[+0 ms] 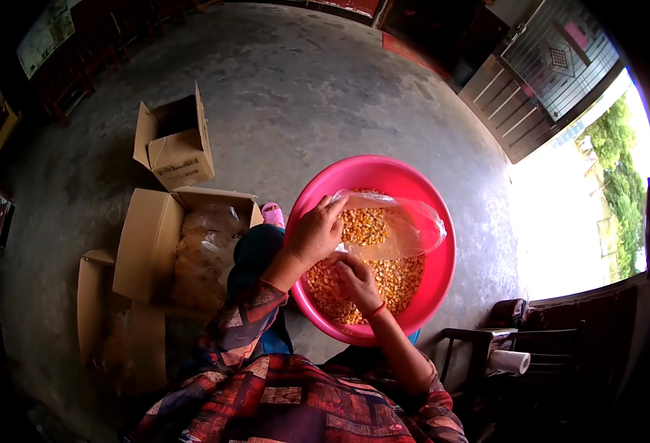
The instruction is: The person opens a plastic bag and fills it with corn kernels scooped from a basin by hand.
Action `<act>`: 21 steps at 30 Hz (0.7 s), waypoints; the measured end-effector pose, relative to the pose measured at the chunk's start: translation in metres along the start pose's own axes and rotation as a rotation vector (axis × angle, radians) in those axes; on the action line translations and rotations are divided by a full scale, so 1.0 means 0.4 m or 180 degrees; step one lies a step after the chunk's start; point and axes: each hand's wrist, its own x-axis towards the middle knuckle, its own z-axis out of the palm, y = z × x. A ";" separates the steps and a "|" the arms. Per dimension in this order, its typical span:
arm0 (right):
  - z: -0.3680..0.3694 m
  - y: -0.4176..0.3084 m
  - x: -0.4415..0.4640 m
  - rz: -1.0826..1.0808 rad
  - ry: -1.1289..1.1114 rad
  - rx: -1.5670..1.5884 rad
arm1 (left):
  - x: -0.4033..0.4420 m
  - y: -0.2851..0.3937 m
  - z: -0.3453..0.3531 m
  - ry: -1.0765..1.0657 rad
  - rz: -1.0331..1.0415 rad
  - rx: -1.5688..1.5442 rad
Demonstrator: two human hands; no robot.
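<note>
A large pink basin (446,277) holds a bed of yellow-orange corn kernels (399,277). Over the kernels lies a clear plastic bag (406,232), its far end resting toward the basin's right wall. My left hand (316,235) reaches over the basin's left rim, fingers closed on the bag's upper left edge. Lower down, my right hand (359,284) is above the kernels with its fingertips pinched at the bag's lower left edge. The fingertips are partly hidden by the hand itself. Kernels show through the bag; whether they are inside or beneath it I cannot tell.
Left of my legs stands an open cardboard box (148,244) with filled clear bags (207,251). Another open box (181,159) is behind it, a third (144,347) nearer me. At right are a dark chair (480,336) with a white roll (509,361) and an open door (531,81).
</note>
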 end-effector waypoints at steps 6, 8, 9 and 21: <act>-0.027 -0.002 0.005 0.0132 -0.0056 0.0784 | -0.001 -0.003 0.002 -0.0009 -0.0003 0.0002; -0.017 -0.003 0.007 0.0045 0.0143 0.0355 | -0.001 -0.001 0.001 -0.0006 0.0000 0.0009; -0.008 -0.010 0.005 0.0044 0.0141 0.0352 | -0.001 0.003 -0.002 -0.0024 -0.0032 -0.0013; -0.032 -0.164 0.074 -0.0620 0.0388 0.1588 | -0.003 -0.002 0.003 0.0042 0.0025 -0.0038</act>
